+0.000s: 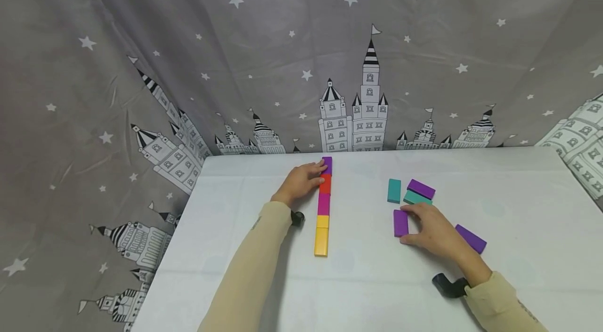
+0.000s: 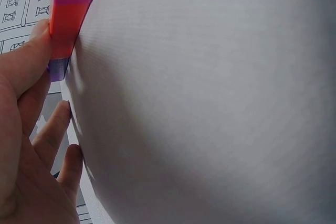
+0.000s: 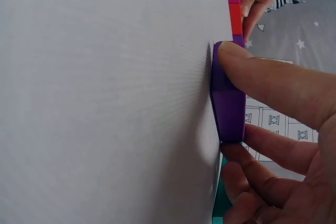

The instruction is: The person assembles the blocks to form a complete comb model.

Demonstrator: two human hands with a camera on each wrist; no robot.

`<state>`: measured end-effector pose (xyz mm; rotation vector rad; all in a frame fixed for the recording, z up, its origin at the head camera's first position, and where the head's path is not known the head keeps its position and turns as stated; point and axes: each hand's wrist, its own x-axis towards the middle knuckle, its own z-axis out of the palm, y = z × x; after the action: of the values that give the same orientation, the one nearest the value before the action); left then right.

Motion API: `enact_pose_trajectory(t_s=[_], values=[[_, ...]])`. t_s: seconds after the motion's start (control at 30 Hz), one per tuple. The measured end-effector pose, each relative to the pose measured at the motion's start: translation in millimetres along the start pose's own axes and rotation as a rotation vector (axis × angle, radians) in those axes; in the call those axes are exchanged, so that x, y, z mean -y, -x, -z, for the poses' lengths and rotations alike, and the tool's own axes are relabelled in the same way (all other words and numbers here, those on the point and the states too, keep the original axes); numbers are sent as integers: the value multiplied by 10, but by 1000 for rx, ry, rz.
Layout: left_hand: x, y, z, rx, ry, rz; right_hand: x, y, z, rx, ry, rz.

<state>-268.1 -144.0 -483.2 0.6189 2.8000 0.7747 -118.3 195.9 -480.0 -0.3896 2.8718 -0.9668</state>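
My left hand (image 1: 301,183) lies against the far end of a straight row of blocks. Its thumb touches the side of the red block (image 1: 325,184) and its forefinger reaches the purple end block (image 1: 327,165). Nearer in that row come a magenta block (image 1: 323,204) and two yellow blocks (image 1: 321,242), end to end. To the right, my right hand (image 1: 431,230) pinches another purple block (image 1: 400,223) by its two ends, thumb at the near end. In the right wrist view this purple block (image 3: 229,108) stands close against the white cloth.
Beyond the right hand lie a teal block (image 1: 394,191), a second teal block (image 1: 416,198) partly behind the fingers, and a purple block (image 1: 421,189). One more purple block (image 1: 471,239) lies right of that hand. A grey castle-print curtain (image 1: 292,59) rises behind the white-covered table (image 1: 363,290).
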Motion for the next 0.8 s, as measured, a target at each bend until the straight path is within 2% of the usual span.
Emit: enact_pose_trajectory(t_s=[0.27, 0.63, 0.8], values=[[5, 3, 0, -2, 2, 4, 16, -18, 3, -8, 8, -14], [12, -3, -1, -2, 6, 6, 159, -1, -5, -43, -26, 47], [17, -6, -2, -2, -4, -1, 253, -3, -63, -33, -44, 74]])
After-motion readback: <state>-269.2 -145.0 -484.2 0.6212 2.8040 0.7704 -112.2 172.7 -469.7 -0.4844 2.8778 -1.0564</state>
